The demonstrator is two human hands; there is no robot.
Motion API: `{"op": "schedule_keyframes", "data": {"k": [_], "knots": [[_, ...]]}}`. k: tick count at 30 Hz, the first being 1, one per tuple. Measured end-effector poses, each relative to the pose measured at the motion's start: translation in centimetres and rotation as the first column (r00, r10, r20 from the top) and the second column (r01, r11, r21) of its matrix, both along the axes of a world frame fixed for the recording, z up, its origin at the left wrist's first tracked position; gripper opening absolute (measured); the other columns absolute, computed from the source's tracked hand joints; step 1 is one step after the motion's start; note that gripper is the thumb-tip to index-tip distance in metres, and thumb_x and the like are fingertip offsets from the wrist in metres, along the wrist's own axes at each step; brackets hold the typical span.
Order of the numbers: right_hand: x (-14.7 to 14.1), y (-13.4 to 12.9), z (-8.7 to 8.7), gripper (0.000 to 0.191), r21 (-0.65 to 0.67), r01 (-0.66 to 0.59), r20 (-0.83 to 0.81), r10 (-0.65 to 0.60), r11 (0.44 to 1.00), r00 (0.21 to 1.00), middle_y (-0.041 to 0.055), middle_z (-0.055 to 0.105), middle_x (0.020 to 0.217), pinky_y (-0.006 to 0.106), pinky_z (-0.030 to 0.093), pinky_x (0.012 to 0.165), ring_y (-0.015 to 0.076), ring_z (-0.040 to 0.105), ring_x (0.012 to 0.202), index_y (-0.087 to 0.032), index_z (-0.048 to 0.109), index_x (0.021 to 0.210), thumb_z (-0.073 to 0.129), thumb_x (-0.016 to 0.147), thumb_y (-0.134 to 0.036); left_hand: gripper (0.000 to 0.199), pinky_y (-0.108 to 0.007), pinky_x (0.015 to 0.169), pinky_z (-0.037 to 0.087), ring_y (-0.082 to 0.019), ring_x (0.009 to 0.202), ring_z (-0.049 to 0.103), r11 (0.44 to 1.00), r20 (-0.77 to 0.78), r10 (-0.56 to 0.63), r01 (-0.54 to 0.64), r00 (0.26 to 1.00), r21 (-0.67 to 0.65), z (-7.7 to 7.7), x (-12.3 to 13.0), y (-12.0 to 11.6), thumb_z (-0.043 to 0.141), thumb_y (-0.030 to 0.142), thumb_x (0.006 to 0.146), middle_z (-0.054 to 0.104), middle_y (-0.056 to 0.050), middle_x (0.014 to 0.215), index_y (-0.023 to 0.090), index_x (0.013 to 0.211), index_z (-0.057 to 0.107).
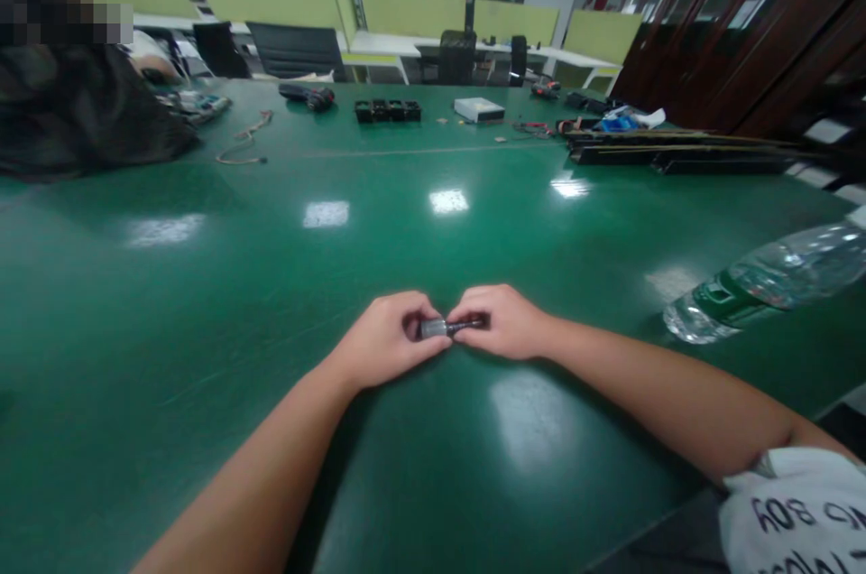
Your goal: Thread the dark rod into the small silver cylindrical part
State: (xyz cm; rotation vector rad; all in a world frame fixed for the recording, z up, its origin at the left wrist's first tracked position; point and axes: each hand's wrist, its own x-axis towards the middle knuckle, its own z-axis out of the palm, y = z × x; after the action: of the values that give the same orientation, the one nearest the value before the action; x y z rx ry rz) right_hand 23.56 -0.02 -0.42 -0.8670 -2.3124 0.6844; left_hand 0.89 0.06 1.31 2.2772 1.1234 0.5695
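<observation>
Right at the near side, a white printed sleeve (798, 506) sits in the lower right corner, and out of it the right forearm (649, 375) angles in toward the middle, low over the green bench (271, 240). From the lower left, the left forearm (250, 475) slants up and inward, the pair making a wide upturned V. And here's the meeting point: the left hand (385, 339), back of the hand up, has thumb and index finger pinching the silver body of a small silver-and-black cylinder (434, 328). Facing it, the right hand (511, 321) reaches in almost level, thumb and forefinger pinching the slim dark end, the fingertips of both hands nearly touching. The cylinder runs crosswise between them at mid-bench; whether it touches the surface, I can't tell. Over to the right, well apart from the hands, a clear plastic bottle (734, 296) with a green label points its base toward them. Farther out, a person in dark clothing (81, 114) is at the left, black rails (723, 164) lie at the right, a thin cable (236, 150) bends on the left, and a row of black square housings (388, 111) has a flat pale box (479, 110) near its right end. Beyond: a black office chair (294, 50), lime-green partitions (271, 1).
</observation>
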Motion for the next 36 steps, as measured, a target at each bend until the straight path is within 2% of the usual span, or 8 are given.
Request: {"op": "schedule_keyframes", "data": {"k": [5,10,21,36], "knots": [[0.04,-0.05,0.16,0.016,-0.006,0.007,-0.002,-0.007,1.0,1.0,0.0051,0.071,0.089,0.024,0.048,0.073,0.0137,0.064,0.079,-0.015,0.075,0.097,0.069,0.082,-0.019,0.024,-0.024,0.057,0.041,-0.014,0.062,0.057,1.0,0.036,0.004,-0.003,0.999,-0.018,-0.18,-0.09,-0.1,0.073,0.037,0.078,0.063,0.001,0.071,0.019,0.093,0.069],[0.07,-0.06,0.13,0.016,0.002,0.009,0.004,-0.009,1.0,1.0,0.0049,0.071,0.089,0.024,0.048,0.073,0.0136,0.063,0.078,-0.015,0.075,0.097,0.069,0.082,-0.019,0.022,-0.025,0.059,0.041,-0.015,0.064,0.056,1.0,0.027,0.011,-0.012,1.0,0.024,-0.29,-0.21,-0.22,0.072,0.038,0.078,0.062,0.0,0.073,0.018,0.085,0.066],[0.34,-0.18,0.16,0.017,0.027,0.014,0.02,-0.014,1.0,1.0,0.0047,0.072,0.09,0.026,0.049,0.076,0.0151,0.064,0.082,-0.018,0.074,0.097,0.068,0.081,-0.016,0.024,-0.025,0.059,0.039,-0.014,0.063,0.053,0.999,0.001,-0.011,0.011,1.0,0.053,-0.23,-0.18,-0.13,0.071,0.04,0.079,0.058,0.001,0.071,0.017,0.082,0.063],[0.62,-0.19,0.26,0.011,0.032,0.039,0.052,-0.04,0.999,0.998,0.0035,0.068,0.081,0.023,0.045,0.067,0.013,0.061,0.073,-0.016,0.074,0.09,0.071,0.08,-0.019,0.024,-0.025,0.059,0.039,-0.014,0.063,0.053,0.999,-0.01,-0.013,0.014,1.0,0.042,-0.21,-0.23,-0.08,0.07,0.041,0.08,0.059,0.001,0.071,0.018,0.084,0.064]]}}
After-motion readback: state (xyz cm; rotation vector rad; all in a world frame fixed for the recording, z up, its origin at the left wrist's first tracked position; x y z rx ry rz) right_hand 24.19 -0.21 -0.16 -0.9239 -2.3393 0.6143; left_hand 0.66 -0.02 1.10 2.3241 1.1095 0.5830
